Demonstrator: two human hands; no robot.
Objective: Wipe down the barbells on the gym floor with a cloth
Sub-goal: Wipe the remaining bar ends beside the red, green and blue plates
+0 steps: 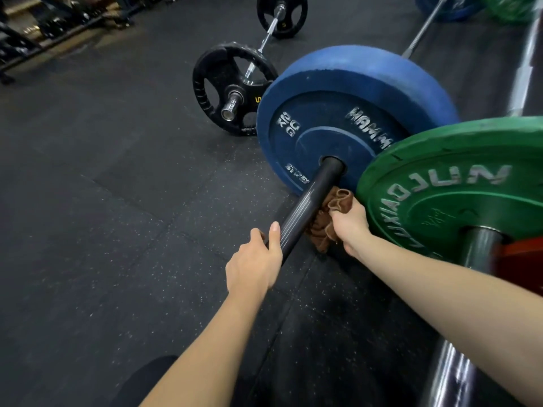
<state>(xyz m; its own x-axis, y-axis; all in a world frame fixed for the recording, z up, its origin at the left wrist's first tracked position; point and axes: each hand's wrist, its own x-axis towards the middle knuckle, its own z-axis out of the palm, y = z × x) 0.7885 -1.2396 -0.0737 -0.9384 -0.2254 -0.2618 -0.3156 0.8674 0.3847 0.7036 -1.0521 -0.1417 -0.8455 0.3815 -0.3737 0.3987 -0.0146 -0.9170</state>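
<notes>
Dark speckled rubber floor under a blue plate, a green plate and a black plate.

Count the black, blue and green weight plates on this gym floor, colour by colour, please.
Black plates: 2
Blue plates: 2
Green plates: 2
Total: 6

The left hand curls round the outer end of a black barbell sleeve that juts from a blue plate standing on the speckled rubber floor. The right hand clutches a bunched brown cloth beside the sleeve, seemingly touching its right side. A green plate stands just to the right, and a black-plated barbell lies beyond
</notes>
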